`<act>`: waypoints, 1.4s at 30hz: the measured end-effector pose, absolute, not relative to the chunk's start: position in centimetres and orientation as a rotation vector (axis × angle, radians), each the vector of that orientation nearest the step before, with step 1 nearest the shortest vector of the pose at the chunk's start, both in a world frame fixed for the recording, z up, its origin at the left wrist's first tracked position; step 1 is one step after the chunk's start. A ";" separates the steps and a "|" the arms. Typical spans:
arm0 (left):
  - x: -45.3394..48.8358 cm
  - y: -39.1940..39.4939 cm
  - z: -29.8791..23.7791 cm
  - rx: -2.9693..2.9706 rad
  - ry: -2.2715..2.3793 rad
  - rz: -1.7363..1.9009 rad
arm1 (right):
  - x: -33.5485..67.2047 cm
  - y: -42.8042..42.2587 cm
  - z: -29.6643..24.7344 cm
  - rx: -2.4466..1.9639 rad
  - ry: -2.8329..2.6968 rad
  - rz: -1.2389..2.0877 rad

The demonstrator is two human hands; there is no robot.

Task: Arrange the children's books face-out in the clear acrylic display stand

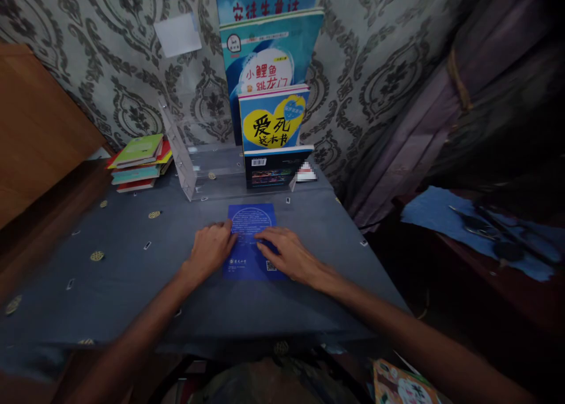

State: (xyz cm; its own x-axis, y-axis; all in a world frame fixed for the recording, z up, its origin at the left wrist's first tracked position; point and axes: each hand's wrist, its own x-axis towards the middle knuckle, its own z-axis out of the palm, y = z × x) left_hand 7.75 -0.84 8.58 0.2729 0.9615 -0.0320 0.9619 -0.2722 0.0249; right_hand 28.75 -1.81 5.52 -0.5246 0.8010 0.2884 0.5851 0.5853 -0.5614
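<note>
A blue book [251, 220] lies flat on the cloth-covered table, its printed back cover facing up, with a QR code near the lower right corner. My left hand [214, 243] is at its left edge, fingers bent round that edge and the thumb on the cover. Across the right half of the cover rests my right hand [285, 252], fingers stretched out and thumb apart. Just beyond the book stands a clear tiered rack [220, 177]. Its right side holds upright books, among them a black one [276, 171] in front and a blue-yellow one [273, 121] behind it.
A stack of books [138, 165] sits at the back left, beside a brown wooden panel [39, 127]. Patterned wallpaper [194, 98] backs the table. To the right, scissors [512, 224] lie on a blue cloth [428, 212]. A colourful book [404, 383] shows below the table's front edge.
</note>
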 end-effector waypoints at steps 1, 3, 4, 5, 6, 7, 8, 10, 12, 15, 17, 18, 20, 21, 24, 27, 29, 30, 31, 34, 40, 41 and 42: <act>7.9 -0.2 8.4 2.527 1.869 0.045 | 28.3 -1.1 5.4 -1.092 -2.293 0.507; 8.1 1.2 7.7 2.622 1.841 0.151 | 27.1 0.4 4.9 -1.103 -2.291 0.424; 8.2 1.9 7.1 2.652 1.822 0.180 | 26.5 1.3 4.5 -1.105 -2.307 0.408; 8.2 2.5 6.5 2.670 1.799 0.202 | 25.9 2.0 4.1 -1.107 -2.326 0.408; 8.1 3.1 5.9 2.680 1.770 0.219 | 25.4 2.8 3.7 -1.115 -2.347 0.417; 8.0 3.5 5.3 2.679 1.744 0.236 | 25.0 3.3 3.2 -1.130 -2.366 0.425; 7.9 3.9 4.8 2.675 1.723 0.254 | 24.7 3.8 2.8 -1.144 -2.379 0.433; 7.6 4.2 4.0 2.666 1.705 0.294 | 24.5 4.3 2.1 -1.171 -2.398 0.434; 7.3 4.3 3.6 2.666 1.704 0.331 | 25.0 4.4 1.9 -1.199 -2.407 0.413; 7.2 4.3 3.4 2.666 1.694 0.349 | 26.8 4.6 2.1 -1.287 -2.394 0.365; 7.2 4.2 3.5 2.667 1.688 0.350 | 28.4 4.8 2.4 -1.359 -2.364 0.344; 7.2 4.2 3.5 2.669 1.686 0.350 | 29.1 4.9 2.6 -1.375 -2.348 0.341; 7.2 4.2 3.6 2.675 1.689 0.344 | 30.3 5.1 2.6 -1.368 -2.325 0.355; 7.3 4.1 3.7 2.680 1.692 0.338 | 30.7 5.2 2.6 -1.355 -2.320 0.367; 7.6 3.8 4.0 2.705 1.660 0.308 | 31.1 5.2 2.4 -1.326 -2.317 0.388; 8.4 2.9 4.3 2.739 1.490 0.245 | 30.9 5.0 2.1 -1.326 -2.326 0.364; 9.1 1.7 4.6 2.759 1.298 0.188 | 30.7 5.0 2.0 -1.330 -2.331 0.339; 9.5 0.9 4.7 2.765 1.193 0.162 | 30.7 4.9 1.9 -1.333 -2.333 0.331; 9.8 0.0 4.9 2.769 1.089 0.136 | 30.7 4.9 1.9 -1.335 -2.335 0.327; 10.5 -3.2 5.7 2.758 0.853 0.068 | 30.7 4.8 1.9 -1.329 -2.341 0.329; 10.0 -7.2 7.4 2.623 0.692 0.034 | 30.7 4.7 2.0 -1.343 -2.349 0.310; 9.7 -7.1 7.4 2.584 0.682 0.067 | 30.7 4.7 1.9 -1.343 -2.350 0.302; 9.3 -6.7 7.4 2.548 0.684 0.112 | 30.7 4.8 1.9 -1.340 -2.352 0.296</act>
